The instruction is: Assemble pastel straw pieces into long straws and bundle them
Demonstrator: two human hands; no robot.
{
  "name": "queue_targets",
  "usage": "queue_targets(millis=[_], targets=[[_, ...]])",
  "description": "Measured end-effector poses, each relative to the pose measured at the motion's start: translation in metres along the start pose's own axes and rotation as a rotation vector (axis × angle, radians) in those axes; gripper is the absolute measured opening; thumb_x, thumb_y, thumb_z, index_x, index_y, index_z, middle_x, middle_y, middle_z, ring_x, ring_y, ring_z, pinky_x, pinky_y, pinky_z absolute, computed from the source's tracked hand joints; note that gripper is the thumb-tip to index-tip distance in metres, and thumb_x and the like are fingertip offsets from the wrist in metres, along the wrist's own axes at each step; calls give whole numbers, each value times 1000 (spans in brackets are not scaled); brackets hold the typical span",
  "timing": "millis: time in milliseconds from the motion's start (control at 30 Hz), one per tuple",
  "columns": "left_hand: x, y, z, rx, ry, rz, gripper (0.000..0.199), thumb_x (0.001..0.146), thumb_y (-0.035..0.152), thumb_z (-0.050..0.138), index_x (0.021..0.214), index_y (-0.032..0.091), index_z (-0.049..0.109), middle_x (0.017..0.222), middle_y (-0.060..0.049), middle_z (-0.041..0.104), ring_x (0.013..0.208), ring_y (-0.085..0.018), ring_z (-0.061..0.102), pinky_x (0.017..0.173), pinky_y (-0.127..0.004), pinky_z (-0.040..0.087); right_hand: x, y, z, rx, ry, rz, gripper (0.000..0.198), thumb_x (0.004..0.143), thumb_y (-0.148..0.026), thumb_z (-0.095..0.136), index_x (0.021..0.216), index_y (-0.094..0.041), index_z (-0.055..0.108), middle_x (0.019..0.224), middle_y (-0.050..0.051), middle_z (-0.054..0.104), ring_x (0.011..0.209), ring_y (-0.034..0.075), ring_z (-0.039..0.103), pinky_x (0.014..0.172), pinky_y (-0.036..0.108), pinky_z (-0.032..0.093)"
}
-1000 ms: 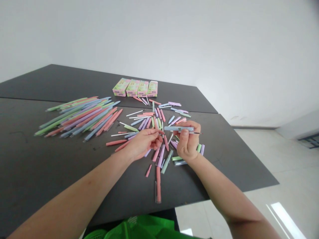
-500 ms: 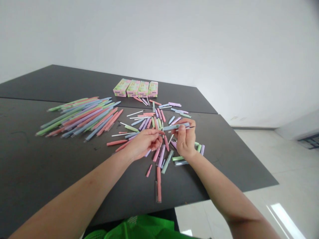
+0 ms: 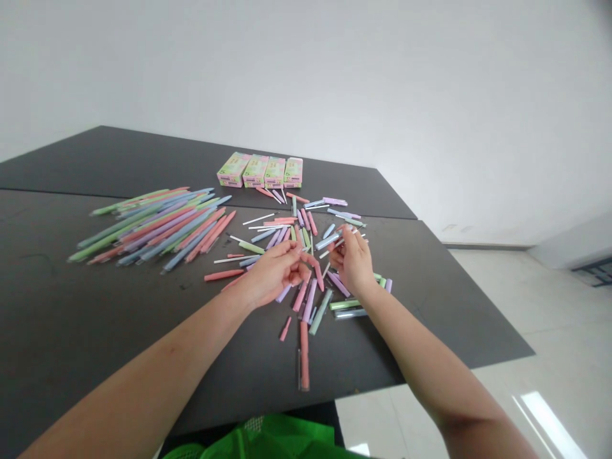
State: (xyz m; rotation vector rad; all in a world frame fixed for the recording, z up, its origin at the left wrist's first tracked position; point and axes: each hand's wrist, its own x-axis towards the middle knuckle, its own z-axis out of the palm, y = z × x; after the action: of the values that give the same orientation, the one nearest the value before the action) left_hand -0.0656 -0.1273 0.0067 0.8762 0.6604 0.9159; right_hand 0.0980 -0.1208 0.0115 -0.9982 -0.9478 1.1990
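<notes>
My left hand (image 3: 280,271) is closed, its thumb and fingers pinching a short pinkish-red pen part (image 3: 310,258) that points right. My right hand (image 3: 354,260) is closed at the end of a pale blue pen barrel (image 3: 327,240), which slants down to the left from the fingertips. Thin white refills (image 3: 326,253) show beside and under the right fingers; whether one is held I cannot tell. Around both hands lie loose pen parts: purple barrels (image 3: 310,299), a grey-green barrel (image 3: 320,312), a red barrel with a clear cap (image 3: 305,357) and a green barrel (image 3: 345,305).
A heap of assembled-looking coloured pens (image 3: 162,223) lies on the left of the dark table (image 3: 143,338). Several pink-and-green small boxes (image 3: 255,171) stand in a row at the back. A white wall rises behind, and the table's right edge drops to a tiled floor.
My right hand has tilted and drawn its fingers closer, so the blue barrel now slants more steeply. The left hand has shifted slightly left, with the pinkish-red part showing more.
</notes>
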Motion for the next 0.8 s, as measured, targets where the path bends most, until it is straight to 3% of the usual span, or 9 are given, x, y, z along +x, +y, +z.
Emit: queue_targets(millis=[267,500,800], targets=[[3,-4,-2,62,-14,148,21,87,33,60,84,15,51,78,-4,66,43,-4,44,35,-15,23,-1,1,5,154,-47,104,35,79,-49,62,74,-21,41,54,-8,48,38,3,23,38,19,13],[1,-4,0,90,40,187,21,83,33,66,79,16,53,61,6,50,40,-2,34,34,-13,20,-7,-3,13,154,-109,104,36,79,-48,63,75,-21,39,58,-7,51,40,4,26,40,19,14],[4,-7,-3,251,138,304,22,86,38,61,84,16,59,65,2,59,38,-3,36,34,-16,24,-9,1,14,109,-148,66,37,80,-51,62,76,-22,39,61,-7,52,41,4,28,38,18,15]])
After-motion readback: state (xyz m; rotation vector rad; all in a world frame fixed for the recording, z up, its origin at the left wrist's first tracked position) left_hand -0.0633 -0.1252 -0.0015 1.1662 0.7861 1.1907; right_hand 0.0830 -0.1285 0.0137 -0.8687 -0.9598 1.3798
